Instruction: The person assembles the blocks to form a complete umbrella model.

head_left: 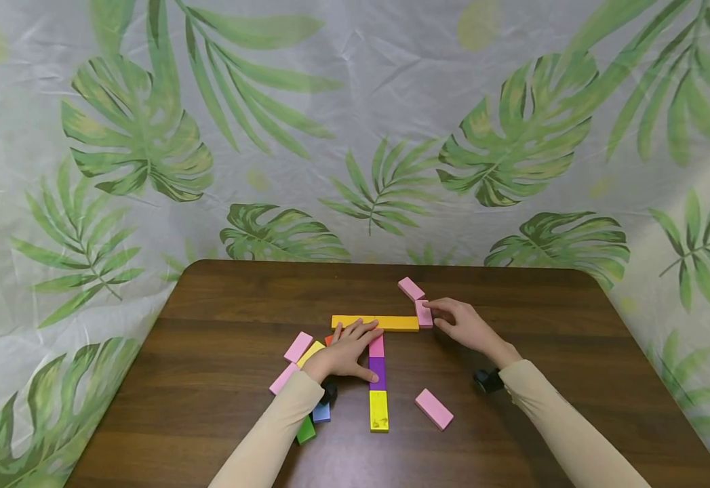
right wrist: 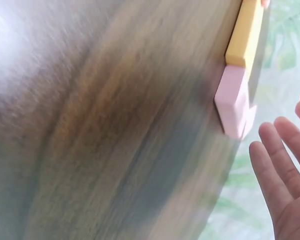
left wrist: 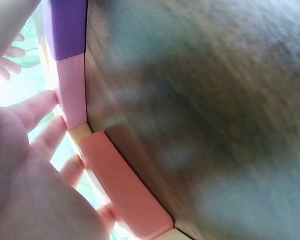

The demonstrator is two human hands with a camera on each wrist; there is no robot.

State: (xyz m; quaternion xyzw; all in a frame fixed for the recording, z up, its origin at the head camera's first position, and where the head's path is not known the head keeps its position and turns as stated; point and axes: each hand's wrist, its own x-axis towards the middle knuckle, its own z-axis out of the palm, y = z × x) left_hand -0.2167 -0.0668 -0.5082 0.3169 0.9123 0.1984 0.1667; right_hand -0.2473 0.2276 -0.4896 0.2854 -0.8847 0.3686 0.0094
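Observation:
Two orange-yellow blocks (head_left: 397,323) lie end to end as a crossbar. A column of pink (head_left: 377,347), purple (head_left: 378,369) and yellow (head_left: 379,410) blocks runs down from it. My left hand (head_left: 347,354) lies spread over the join, fingertips at the crossbar and thumb at the purple block. Beneath its palm is a reddish-orange block (left wrist: 125,185), mostly hidden in the head view. At the crossbar's right end stands a pink block (head_left: 424,317); my right hand (head_left: 467,327) is beside it, fingers loosely extended and fingertips close to its top right.
Another pink block (head_left: 411,289) slants off behind the right end. One more pink block (head_left: 434,409) lies at the front right. Left of the column is a loose group with pink (head_left: 298,346), yellow (head_left: 310,352), blue (head_left: 321,413) and green (head_left: 306,431) blocks, partly under the left forearm.

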